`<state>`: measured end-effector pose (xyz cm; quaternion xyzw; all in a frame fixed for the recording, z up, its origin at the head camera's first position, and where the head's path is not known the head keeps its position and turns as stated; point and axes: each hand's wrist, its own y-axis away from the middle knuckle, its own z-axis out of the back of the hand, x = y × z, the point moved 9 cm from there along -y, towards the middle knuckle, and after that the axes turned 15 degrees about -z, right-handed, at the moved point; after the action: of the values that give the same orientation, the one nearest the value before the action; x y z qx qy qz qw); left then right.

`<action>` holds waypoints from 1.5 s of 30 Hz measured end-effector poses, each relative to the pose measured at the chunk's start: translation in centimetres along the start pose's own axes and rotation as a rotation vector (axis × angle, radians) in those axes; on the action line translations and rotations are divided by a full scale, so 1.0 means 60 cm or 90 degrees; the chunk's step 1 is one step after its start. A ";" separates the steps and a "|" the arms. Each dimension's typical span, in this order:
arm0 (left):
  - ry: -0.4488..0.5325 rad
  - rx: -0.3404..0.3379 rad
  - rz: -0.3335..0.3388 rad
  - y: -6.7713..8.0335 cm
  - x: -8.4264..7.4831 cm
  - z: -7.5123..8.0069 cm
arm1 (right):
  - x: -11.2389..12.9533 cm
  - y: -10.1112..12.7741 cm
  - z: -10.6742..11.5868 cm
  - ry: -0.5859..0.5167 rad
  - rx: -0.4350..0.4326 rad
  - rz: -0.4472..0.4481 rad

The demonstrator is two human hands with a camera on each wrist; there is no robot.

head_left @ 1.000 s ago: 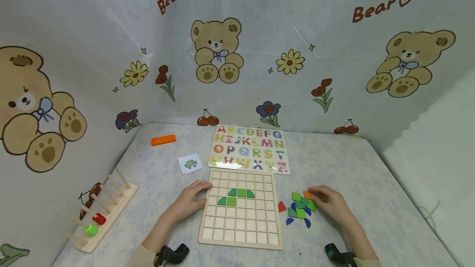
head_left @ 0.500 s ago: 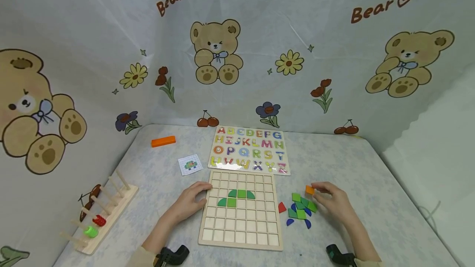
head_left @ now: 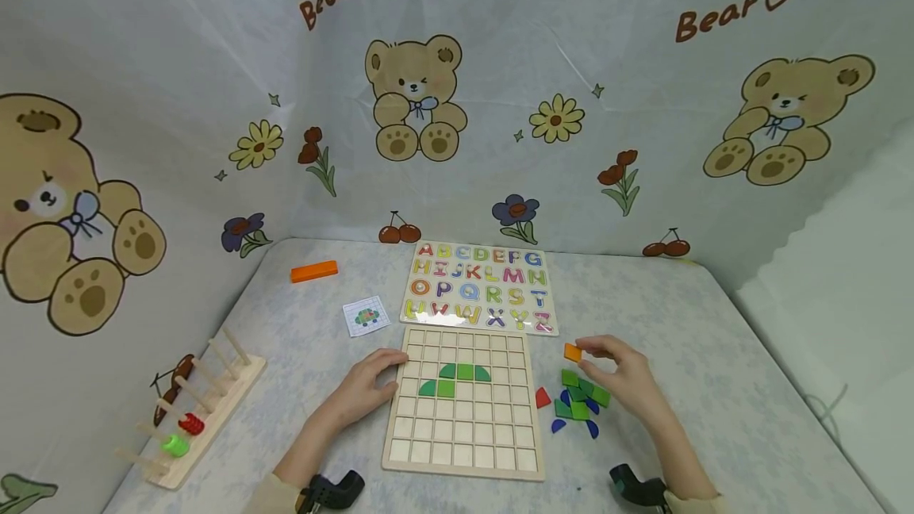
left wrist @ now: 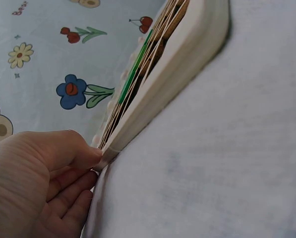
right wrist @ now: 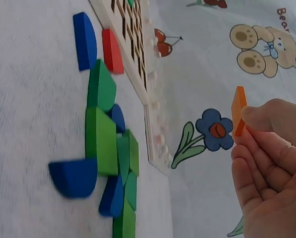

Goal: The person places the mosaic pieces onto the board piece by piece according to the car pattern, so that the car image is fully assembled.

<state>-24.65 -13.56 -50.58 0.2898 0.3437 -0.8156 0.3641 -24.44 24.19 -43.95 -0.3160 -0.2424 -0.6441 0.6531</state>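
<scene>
Orange tile (head_left: 573, 352), green and blue pieces (head_left: 580, 401), one red (head_left: 543, 398), pale wooden grid board (head_left: 464, 450), perhaps unpainted.

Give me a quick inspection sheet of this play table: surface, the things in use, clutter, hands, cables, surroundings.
Surface: pale mottled table cover.
Job's things: wooden grid board with green pieces set in its upper rows; small orange tile lifted off the table; loose pile of green and blue pieces and a red piece right of the board.
Clutter: alphabet puzzle, picture card, orange block, wooden peg rack.
Hands: left hand rests on the board's left edge; right hand pinches the orange tile.
Cables: nothing seen.
Surroundings: bear-and-flower printed cloth on all sides.
</scene>
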 end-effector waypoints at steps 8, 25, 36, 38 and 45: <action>0.007 0.002 0.003 0.001 -0.003 0.000 | 0.059 0.001 -0.042 -0.050 0.010 0.062; 0.007 0.005 0.002 -0.001 0.000 0.000 | 0.136 0.008 -0.141 -0.096 0.136 0.103; 0.008 0.003 0.005 0.000 -0.001 0.000 | 0.160 0.013 -0.170 -0.105 0.133 0.130; 0.010 0.004 0.005 0.001 -0.002 0.000 | 0.160 0.015 -0.176 -0.105 0.135 0.135; 0.008 0.007 -0.001 0.000 -0.002 0.000 | 0.164 0.023 -0.194 -0.117 0.139 0.190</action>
<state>-24.58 -13.53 -50.52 0.2967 0.3418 -0.8159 0.3598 -23.58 8.93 -44.94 -0.3331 -0.3198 -0.4786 0.7468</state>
